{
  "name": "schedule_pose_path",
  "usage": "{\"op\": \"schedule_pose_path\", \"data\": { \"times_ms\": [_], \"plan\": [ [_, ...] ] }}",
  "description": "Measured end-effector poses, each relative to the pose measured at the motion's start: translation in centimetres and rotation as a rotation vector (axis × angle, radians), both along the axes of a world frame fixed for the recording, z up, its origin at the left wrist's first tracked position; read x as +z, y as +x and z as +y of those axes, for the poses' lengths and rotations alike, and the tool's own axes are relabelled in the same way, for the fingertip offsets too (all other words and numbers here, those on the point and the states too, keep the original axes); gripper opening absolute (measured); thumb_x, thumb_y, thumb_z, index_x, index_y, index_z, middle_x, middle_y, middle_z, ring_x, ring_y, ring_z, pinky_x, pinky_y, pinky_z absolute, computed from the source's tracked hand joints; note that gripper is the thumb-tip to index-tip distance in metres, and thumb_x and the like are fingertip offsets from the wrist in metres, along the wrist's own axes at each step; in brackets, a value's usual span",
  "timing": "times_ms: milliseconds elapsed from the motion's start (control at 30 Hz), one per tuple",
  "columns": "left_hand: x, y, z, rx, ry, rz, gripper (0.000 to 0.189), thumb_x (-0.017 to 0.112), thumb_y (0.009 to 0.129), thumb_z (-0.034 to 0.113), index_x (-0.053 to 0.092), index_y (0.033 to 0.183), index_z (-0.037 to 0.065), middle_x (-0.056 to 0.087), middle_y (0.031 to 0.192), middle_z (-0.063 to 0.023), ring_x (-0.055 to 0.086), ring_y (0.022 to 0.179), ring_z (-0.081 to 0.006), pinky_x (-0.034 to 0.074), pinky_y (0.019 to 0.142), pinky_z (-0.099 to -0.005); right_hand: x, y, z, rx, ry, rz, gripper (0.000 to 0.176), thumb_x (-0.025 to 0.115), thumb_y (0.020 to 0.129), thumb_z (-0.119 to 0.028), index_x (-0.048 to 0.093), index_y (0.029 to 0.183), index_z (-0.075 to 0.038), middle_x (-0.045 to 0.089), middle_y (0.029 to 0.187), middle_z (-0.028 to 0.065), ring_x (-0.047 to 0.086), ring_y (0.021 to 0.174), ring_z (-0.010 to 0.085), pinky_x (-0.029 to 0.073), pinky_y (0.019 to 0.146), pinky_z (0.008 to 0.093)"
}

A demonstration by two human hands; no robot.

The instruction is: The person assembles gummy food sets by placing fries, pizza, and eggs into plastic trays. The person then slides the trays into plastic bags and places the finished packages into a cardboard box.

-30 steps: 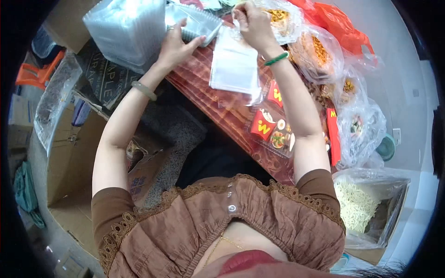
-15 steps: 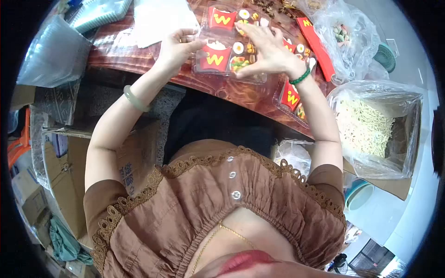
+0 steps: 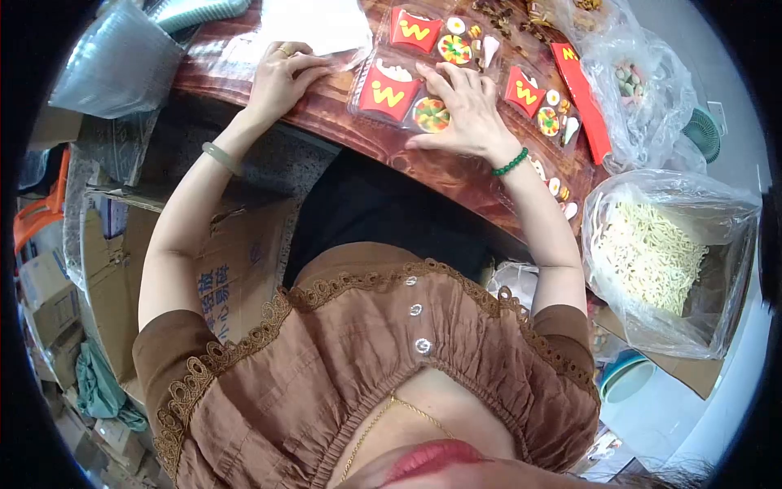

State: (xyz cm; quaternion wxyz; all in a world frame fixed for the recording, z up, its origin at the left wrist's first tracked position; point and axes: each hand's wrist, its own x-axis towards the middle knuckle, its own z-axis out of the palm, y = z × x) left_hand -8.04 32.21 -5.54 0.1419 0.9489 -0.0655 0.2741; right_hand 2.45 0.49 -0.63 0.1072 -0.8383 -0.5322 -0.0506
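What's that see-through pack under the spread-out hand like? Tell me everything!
The pack looks like clear, shiny plastic. Inside are a red pouch with a yellow W and white shapes on top, and a round, colorful piece. It lies flat near the edge of the reddish table. The right hand hides its right end and seems to touch it.

Single head-worn view, looking forward and steeply down from above the chest, arm's-length close

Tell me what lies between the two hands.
Between the left hand and right hand, the head view shows a strip of tabletop, then a clear pack holding a red W piece and a round multicoloured piece.
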Motion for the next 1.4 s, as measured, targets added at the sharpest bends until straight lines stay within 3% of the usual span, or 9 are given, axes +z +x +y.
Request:
{"op": "schedule_pose_path", "data": {
  "times_ms": [200,267,467,600,667,800,1167,1300,1400],
  "plan": [
    [-0.8,2.0,0.8,0.073,0.013,-0.024,0.022,0.058,0.091,0.016,0.062,0.111,0.007,0.067,0.088,-0.0072,0.063,0.089,-0.0245,0.051,0.076,-0.0376,-0.2,-0.4,1.3,0.067,0.099,0.018,0.105,0.069,0.057,-0.075,0.040,0.141,-0.018,0.041,0.131,0.0162,0.039,0.122,0.0339,0.029,0.102,0.0506],
    [-0.6,2.4,0.4,0.143,-0.242,0.085,0.027,0.052,0.095,0.020,0.056,0.119,0.008,0.066,0.085,-0.0085,0.066,0.081,-0.0240,0.053,0.073,-0.0371,-0.1,-0.9,1.8,0.070,0.041,-0.028,0.102,0.069,0.059,-0.075,0.042,0.140,-0.018,0.040,0.132,0.0175,0.039,0.122,0.0348,0.031,0.101,0.0502],
    [1.2,2.5,-0.8,0.108,-0.293,0.238,0.040,0.058,0.093,0.039,0.056,0.121,0.011,0.069,0.091,-0.0081,0.069,0.082,-0.0221,0.054,0.074,-0.0379,-0.2,-1.6,2.5,0.023,0.053,-0.082,0.100,0.067,0.059,-0.076,0.044,0.138,-0.020,0.041,0.130,0.0188,0.039,0.120,0.0351,0.032,0.099,0.0488],
    [1.0,3.0,0.1,0.071,-0.112,0.223,0.036,0.061,0.090,0.038,0.062,0.115,0.012,0.069,0.089,-0.0077,0.069,0.083,-0.0222,0.054,0.075,-0.0382,-0.2,-2.0,2.9,-0.008,-0.026,-0.022,0.097,0.075,0.060,-0.065,0.041,0.141,-0.023,0.040,0.135,0.0181,0.038,0.125,0.0346,0.029,0.104,0.0499],
    [1.2,3.3,0.9,0.022,-0.050,0.167,0.027,0.065,0.088,0.030,0.067,0.106,0.011,0.070,0.088,-0.0075,0.068,0.083,-0.0231,0.053,0.075,-0.0380,-0.2,-1.4,2.7,0.029,0.034,0.033,0.091,0.075,0.059,-0.062,0.046,0.136,-0.024,0.045,0.124,0.0173,0.042,0.116,0.0344,0.034,0.096,0.0480],
    [2.4,2.5,0.1,0.100,-0.208,0.352,0.020,0.066,0.086,0.021,0.069,0.102,0.009,0.070,0.087,-0.0099,0.068,0.084,-0.0242,0.053,0.075,-0.0381,0.3,-1.3,1.9,0.076,0.096,0.102,0.087,0.077,0.058,-0.050,0.048,0.135,-0.024,0.046,0.123,0.0158,0.044,0.115,0.0333,0.036,0.096,0.0479],
    [1.9,1.6,-2.0,-0.073,-0.401,0.383,0.011,0.055,0.090,0.009,0.059,0.095,0.000,0.068,0.083,-0.0163,0.068,0.081,-0.0280,0.052,0.072,-0.0373,2.1,-2.0,3.3,0.181,0.104,0.036,0.081,0.077,0.056,-0.049,0.056,0.130,-0.023,0.048,0.124,0.0167,0.044,0.113,0.0346,0.035,0.096,0.0479],
    [1.0,1.1,-1.9,-0.025,-0.411,0.299,0.019,0.066,0.087,0.014,0.060,0.098,0.000,0.069,0.085,-0.0118,0.066,0.080,-0.0202,0.052,0.071,-0.0322,1.5,-2.1,2.9,0.127,0.024,0.046,0.082,0.077,0.055,-0.051,0.057,0.130,-0.024,0.048,0.121,0.0163,0.045,0.111,0.0342,0.036,0.094,0.0467],
    [1.3,1.0,-1.9,-0.072,-0.381,0.282,0.027,0.073,0.081,0.021,0.063,0.094,0.000,0.069,0.084,-0.0139,0.068,0.079,-0.0236,0.053,0.070,-0.0340,1.4,-2.4,2.9,0.108,0.018,0.023,0.082,0.077,0.055,-0.051,0.056,0.130,-0.024,0.049,0.121,0.0160,0.045,0.111,0.0338,0.036,0.093,0.0466]
  ]
}}
